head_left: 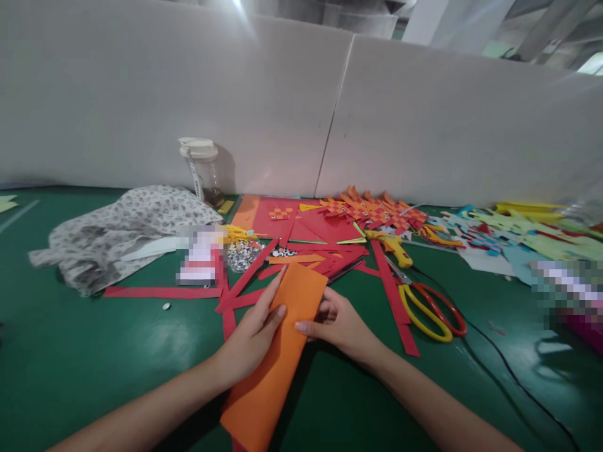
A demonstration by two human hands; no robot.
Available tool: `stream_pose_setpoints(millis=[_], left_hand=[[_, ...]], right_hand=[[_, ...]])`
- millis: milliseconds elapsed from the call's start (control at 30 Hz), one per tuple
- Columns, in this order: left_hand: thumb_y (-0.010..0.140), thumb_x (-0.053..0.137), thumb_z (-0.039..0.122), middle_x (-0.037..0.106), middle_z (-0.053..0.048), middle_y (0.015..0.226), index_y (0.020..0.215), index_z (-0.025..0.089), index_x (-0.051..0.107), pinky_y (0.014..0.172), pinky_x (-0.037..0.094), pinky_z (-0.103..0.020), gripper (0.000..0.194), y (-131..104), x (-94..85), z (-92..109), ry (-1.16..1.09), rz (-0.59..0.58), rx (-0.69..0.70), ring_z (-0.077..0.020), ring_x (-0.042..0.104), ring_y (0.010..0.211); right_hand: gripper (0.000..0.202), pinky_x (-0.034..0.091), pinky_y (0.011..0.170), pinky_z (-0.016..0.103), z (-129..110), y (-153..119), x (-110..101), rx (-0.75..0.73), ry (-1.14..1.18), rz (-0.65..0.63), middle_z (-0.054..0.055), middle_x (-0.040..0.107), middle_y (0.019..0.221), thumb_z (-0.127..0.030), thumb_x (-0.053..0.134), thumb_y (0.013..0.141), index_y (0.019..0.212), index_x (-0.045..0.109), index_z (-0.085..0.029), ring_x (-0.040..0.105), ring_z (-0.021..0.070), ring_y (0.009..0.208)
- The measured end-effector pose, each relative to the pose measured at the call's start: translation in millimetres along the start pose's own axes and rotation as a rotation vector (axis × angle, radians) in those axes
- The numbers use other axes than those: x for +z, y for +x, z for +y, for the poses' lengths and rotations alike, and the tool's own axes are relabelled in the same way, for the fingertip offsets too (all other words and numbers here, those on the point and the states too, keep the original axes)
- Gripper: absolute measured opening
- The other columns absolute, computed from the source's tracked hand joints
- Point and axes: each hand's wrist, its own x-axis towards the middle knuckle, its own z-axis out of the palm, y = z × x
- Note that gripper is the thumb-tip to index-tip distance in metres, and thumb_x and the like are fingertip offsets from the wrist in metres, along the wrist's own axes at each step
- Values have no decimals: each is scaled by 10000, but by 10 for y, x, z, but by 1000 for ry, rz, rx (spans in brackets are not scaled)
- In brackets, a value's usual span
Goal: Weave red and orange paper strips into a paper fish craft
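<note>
Both my hands hold a long folded piece of orange paper (287, 351), tilted over the green table. My left hand (252, 342) grips its left edge, thumb lying on the front and fingers along the side. On the right edge, my right hand (342, 323) pinches it between the thumb and curled fingers partly hidden behind. Beyond the paper lie loose red paper strips (249, 279). Several googly eyes (245, 254) sit in a heap to the left of them. Scissors (431, 311) with one yellow and one red handle rest right of my right hand.
A yellow glue gun (391, 246) with a black cord lies behind the scissors. Woven orange-red paper fish (372, 210) are piled at the back. Patterned cloth (136, 235) and a lidded bottle (201, 169) stand left, coloured scraps (499, 232) right. A pale partition (211, 81) borders the table.
</note>
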Motion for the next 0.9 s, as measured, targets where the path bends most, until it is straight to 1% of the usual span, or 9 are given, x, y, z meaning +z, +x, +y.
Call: stream_pose_setpoints(millis=[67,233,367,433,500,600,733,800,900], left_hand=[[923,407,433,243,23,1511,1443,333,198,1146,222,-405,569,-2,1,5,1,-5,-5,-243,148,1401],[917,422,444,278,14,1500,1440,330,214,1152,201,-396,574,-16,12,22,-38,2,-4,-239,146,1404],[899,473,444,313,8,1486,1429,333,249,1133,252,-359,587,-20,33,39,-151,13,-24,-240,218,1386],[874,525,437,376,-15,1453,1423,330,261,1064,364,-350,618,-11,32,68,-276,-7,-61,-254,338,1332],[844,569,443,472,-48,1382,1412,325,286,937,472,-361,645,2,15,103,-418,-53,-150,-275,485,1217],[802,611,478,633,-68,1169,1306,269,471,845,494,-325,563,25,-27,135,-478,-28,-289,-250,594,1058],[741,661,513,689,-74,996,1118,197,627,760,483,-280,493,47,-52,122,-470,-15,-365,-214,628,916],[718,693,485,691,-70,992,1062,191,655,706,475,-251,454,56,-45,112,-448,-27,-355,-195,628,880],[752,671,450,697,-61,968,1039,198,674,673,481,-243,383,63,-32,106,-393,-101,-299,-182,631,850]], right_hand=[[572,539,602,263,11,-4,8,-5,6,-1,37,726,864,-274,812,611,1094,521,-179,689,182,736],[578,535,717,290,7,0,21,-23,19,-17,41,728,904,-251,819,599,1093,528,-183,692,197,828],[548,528,679,286,-20,13,-2,-28,36,27,23,735,827,-260,819,594,1054,530,-190,695,193,762],[517,523,682,285,-39,24,-39,-40,51,67,12,733,789,-264,821,589,1015,537,-192,691,186,736],[503,517,709,287,-58,35,-92,-64,56,122,14,734,795,-265,826,581,992,545,-193,688,183,748],[520,510,732,300,-85,46,-174,-105,44,203,24,735,820,-271,835,567,995,549,-200,686,194,774],[528,506,747,325,-111,46,-219,-128,12,246,25,731,803,-293,840,554,990,555,-207,684,210,772],[518,505,759,336,-121,40,-201,-130,-1,254,34,730,822,-307,837,557,984,562,-206,682,218,788],[506,507,792,354,-127,28,-138,-136,5,267,61,718,947,-330,826,573,994,577,-204,670,237,873]])
